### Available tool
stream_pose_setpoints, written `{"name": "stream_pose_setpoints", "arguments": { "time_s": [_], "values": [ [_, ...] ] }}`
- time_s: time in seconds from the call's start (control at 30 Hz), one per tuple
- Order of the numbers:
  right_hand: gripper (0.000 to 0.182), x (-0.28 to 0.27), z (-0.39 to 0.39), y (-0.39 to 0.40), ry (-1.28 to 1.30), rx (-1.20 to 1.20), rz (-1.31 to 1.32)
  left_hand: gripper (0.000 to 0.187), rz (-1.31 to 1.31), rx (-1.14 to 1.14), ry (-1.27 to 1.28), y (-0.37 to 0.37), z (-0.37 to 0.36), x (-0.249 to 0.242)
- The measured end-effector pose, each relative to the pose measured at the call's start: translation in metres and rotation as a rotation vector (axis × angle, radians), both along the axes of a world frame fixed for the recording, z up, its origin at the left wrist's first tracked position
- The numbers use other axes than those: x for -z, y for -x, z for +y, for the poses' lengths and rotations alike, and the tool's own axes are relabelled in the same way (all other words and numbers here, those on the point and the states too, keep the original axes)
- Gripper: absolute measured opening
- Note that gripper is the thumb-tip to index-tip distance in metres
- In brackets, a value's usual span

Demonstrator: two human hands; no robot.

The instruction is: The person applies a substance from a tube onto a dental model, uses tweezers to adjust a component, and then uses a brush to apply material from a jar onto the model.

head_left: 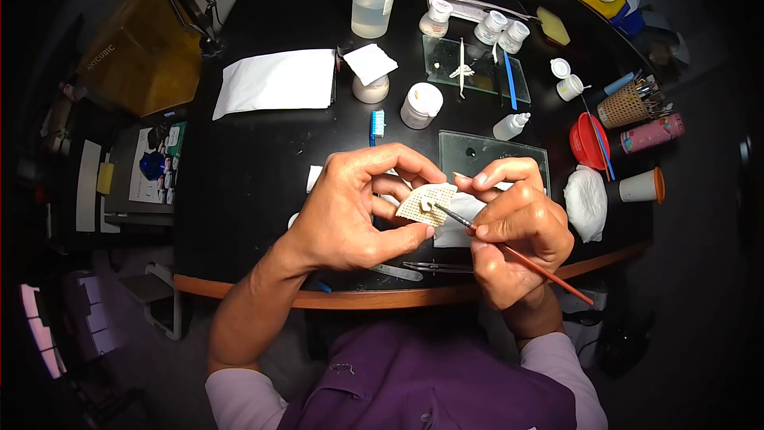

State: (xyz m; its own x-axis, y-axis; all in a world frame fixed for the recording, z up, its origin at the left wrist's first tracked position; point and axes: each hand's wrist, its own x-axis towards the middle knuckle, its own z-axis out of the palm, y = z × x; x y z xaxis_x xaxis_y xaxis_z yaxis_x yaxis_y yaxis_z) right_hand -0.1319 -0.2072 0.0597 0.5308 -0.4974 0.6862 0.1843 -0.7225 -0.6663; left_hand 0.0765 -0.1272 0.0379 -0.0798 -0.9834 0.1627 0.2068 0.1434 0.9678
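Observation:
My left hand [358, 207] pinches a cream honeycomb firing tray [412, 209] by its edges, thumb below and fingers above. On the tray sits a small whitish tooth-like piece [426, 203]. A thin paintbrush [532, 262] with a reddish-brown handle is gripped in my right hand [517, 231], its dark tip touching or very close to that piece. Behind my hands lies a glass slab [493, 151], partly covered by my right hand. A white tissue [454, 231] shows beneath the tray.
Tweezers [434, 267] lie by the wooden table edge [382, 298]. Farther back stand a large clear bottle [374, 0], a white jar [421, 105], a blue toothbrush [377, 126] and a glass plate [469, 72] with tools. At right are a red bowl [587, 141] and a paper cup [641, 186].

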Motion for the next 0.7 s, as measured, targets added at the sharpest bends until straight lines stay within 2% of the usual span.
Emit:
{"name": "stream_pose_setpoints", "arguments": {
  "time_s": [0.27, 0.7],
  "values": [
    [0.023, 0.0028, 0.0009, -0.0030, 0.075, 0.024, 0.001, 0.046, 0.007, -0.016, -0.009, 0.0001, -0.0004, 0.0013],
    [0.019, -0.0006, 0.0012, 0.0015, 0.027, -0.032, 0.030, 0.046, 0.018, -0.007, -0.029, -0.0004, -0.0004, 0.0003]
  ]
}}
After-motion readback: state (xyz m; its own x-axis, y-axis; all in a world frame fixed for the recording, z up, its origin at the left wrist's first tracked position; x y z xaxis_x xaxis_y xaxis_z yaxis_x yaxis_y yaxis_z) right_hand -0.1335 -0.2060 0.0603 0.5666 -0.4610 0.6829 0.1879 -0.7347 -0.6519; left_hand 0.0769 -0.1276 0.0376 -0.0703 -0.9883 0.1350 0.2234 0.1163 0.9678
